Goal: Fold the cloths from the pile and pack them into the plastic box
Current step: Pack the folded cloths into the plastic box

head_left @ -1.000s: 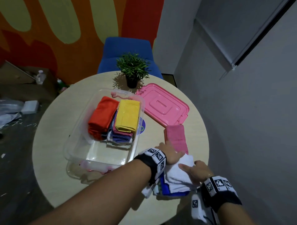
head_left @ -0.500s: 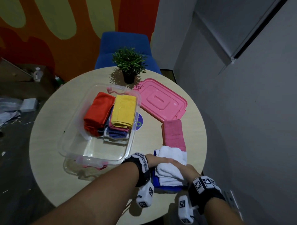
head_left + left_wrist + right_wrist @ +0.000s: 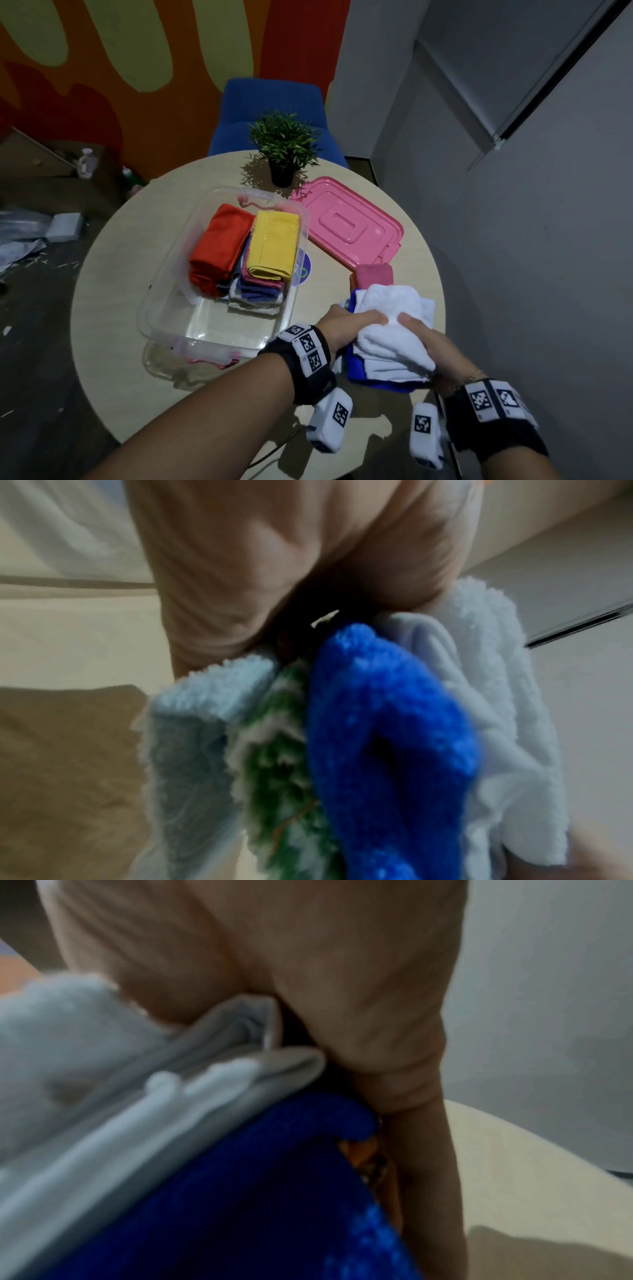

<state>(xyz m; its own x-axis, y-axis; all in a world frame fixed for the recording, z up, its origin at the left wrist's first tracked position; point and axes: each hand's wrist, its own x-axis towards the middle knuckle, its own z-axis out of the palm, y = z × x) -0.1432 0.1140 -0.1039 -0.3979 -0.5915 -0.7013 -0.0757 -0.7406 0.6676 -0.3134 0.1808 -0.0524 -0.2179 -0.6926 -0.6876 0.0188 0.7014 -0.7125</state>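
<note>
Both my hands hold a stack of folded cloths above the table's near right part. A white cloth (image 3: 390, 329) lies on top, with a blue cloth (image 3: 356, 368) under it. My left hand (image 3: 346, 325) grips the stack's left side and my right hand (image 3: 426, 346) grips its right side, thumbs on top. In the left wrist view the stack shows a blue cloth (image 3: 387, 737), a green-patterned one (image 3: 277, 750) and white ones (image 3: 493, 696). The right wrist view shows the white folds (image 3: 137, 1074) over the blue cloth (image 3: 240, 1191). The clear plastic box (image 3: 161, 274) holds an orange cloth (image 3: 219, 246) and a yellow cloth (image 3: 274, 243) on more folded ones.
The pink lid (image 3: 349, 222) lies right of the box. A folded pink cloth (image 3: 375, 274) rests on the round table (image 3: 113, 274) just beyond the stack. A potted plant (image 3: 282, 147) stands at the table's far edge, a blue chair (image 3: 270, 102) behind it.
My hands have closed round the cloth stack from both sides and lifted it off the table, toward the pink cloth. The head view has shifted a little.
</note>
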